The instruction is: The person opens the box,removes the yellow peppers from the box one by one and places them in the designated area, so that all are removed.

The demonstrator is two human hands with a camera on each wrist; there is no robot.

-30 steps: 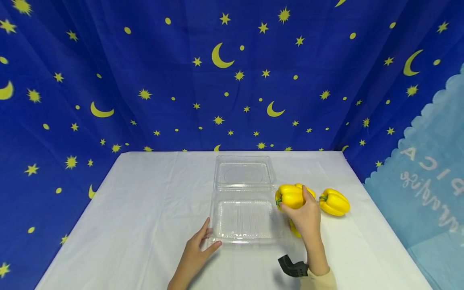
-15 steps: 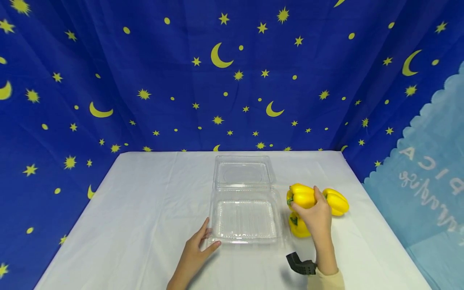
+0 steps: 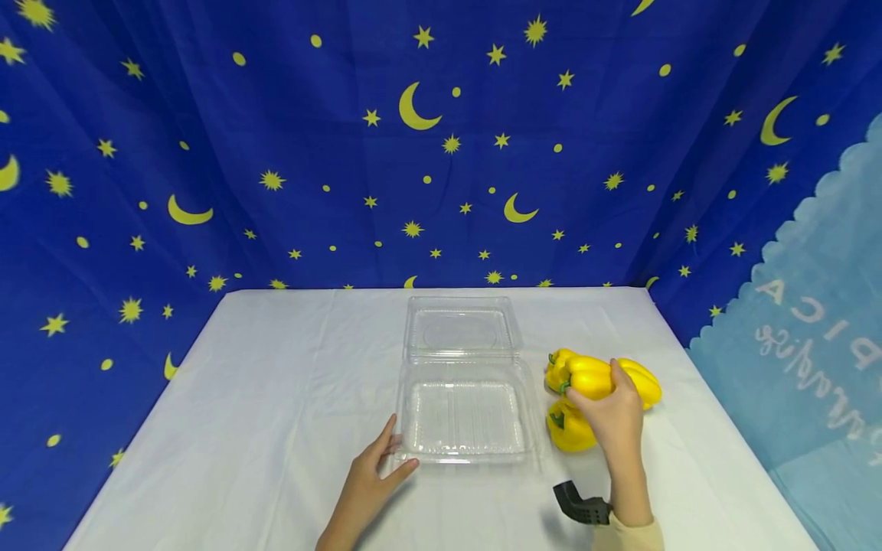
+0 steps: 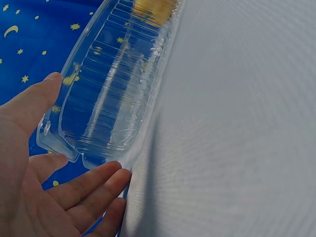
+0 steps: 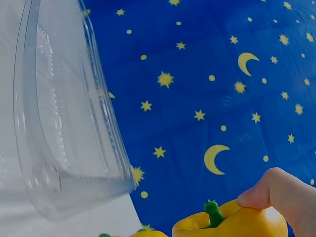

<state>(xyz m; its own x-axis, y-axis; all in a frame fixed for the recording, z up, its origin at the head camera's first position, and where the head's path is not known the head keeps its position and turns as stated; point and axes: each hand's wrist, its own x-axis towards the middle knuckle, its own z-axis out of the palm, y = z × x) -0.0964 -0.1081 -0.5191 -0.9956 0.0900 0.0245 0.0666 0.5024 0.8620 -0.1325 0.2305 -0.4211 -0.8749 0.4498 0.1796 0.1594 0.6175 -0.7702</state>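
My right hand [image 3: 613,409] grips a yellow bell pepper [image 3: 589,375] between thumb and fingers; its green stem points left. In the right wrist view, the thumb presses on that yellow pepper [image 5: 237,224]. Around it sit more yellow peppers: one behind to the left [image 3: 556,369], a front pepper [image 3: 570,430] and a right-hand pepper [image 3: 644,383] partly behind my fingers. The clear plastic clamshell box [image 3: 468,419] lies with its lid folded back. At its front left corner is my left hand [image 3: 368,478], fingers extended beside the wall of the box [image 4: 106,106].
The lid [image 3: 463,330] lies flat behind the base on the white tablecloth [image 3: 289,398]. A blue curtain [image 3: 331,138] with moons and stars hangs behind, a light blue cloth [image 3: 813,321] at the right. A black wrist mount [image 3: 582,505] sticks out from my right wrist.
My right hand has moved rightward with the held pepper, away from the box and in among the other peppers. The left hand stays at the corner of the box.
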